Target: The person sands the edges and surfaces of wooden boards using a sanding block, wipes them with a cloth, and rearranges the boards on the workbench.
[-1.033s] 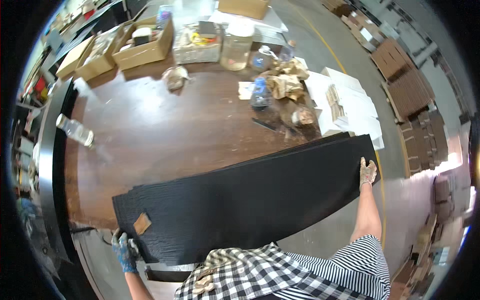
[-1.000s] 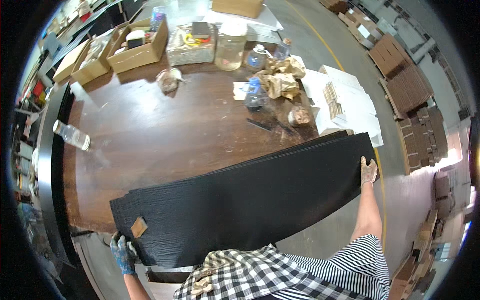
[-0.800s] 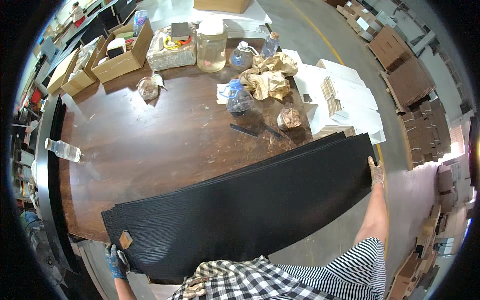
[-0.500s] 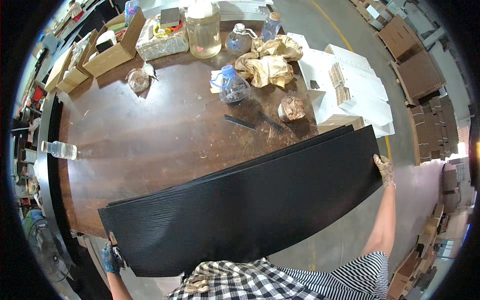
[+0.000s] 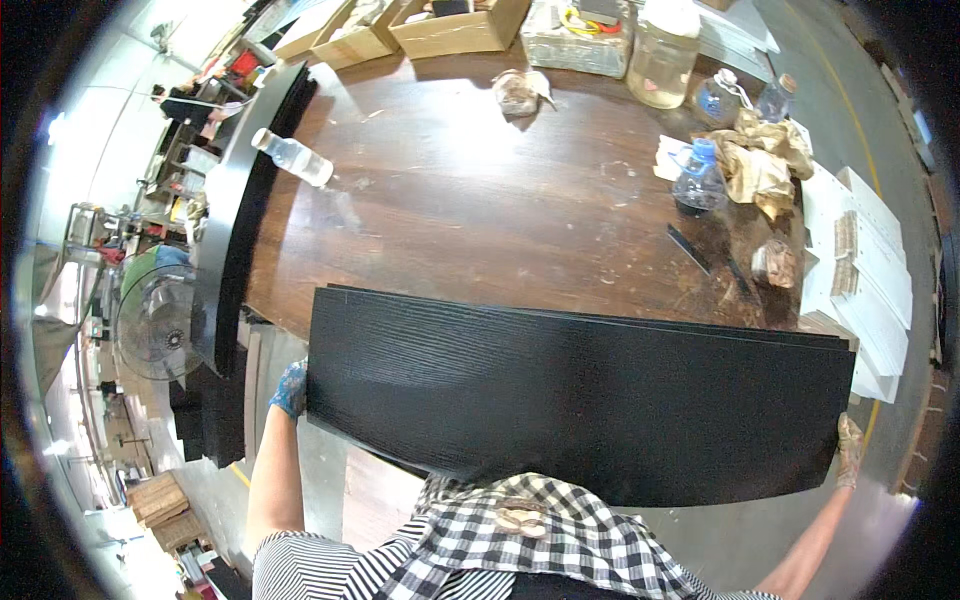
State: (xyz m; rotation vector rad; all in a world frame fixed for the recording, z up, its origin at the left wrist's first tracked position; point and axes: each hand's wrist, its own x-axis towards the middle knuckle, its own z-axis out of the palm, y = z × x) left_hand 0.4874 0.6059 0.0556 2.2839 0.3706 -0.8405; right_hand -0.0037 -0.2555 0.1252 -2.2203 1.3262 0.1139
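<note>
A long black board [image 5: 560, 400] with a fine wood-grain surface spans the front of the table, its near edge curving close to my checked apron. It lies on top of other black boards, whose thin edges [image 5: 740, 330] show along the far side. My left hand [image 5: 290, 388], in a blue patterned glove, grips the board's left end; its fingertips are partly hidden by the board. At the opposite end my right hand [image 5: 850, 450], in a pale, stained glove, is closed round the short edge.
The brown table [image 5: 450, 220] carries a lying clear bottle [image 5: 292, 157], a blue-capped jug [image 5: 700, 180], crumpled brown paper [image 5: 765, 165], a large liquid-filled jar [image 5: 662, 60] and cardboard boxes [image 5: 455, 28]. White panels [image 5: 865, 270] stand at right. A floor fan [image 5: 165, 325] is at left.
My view has swung left, bringing the fan and left side into fuller sight. The board now lies straighter across my front, with both hands still at its ends.
</note>
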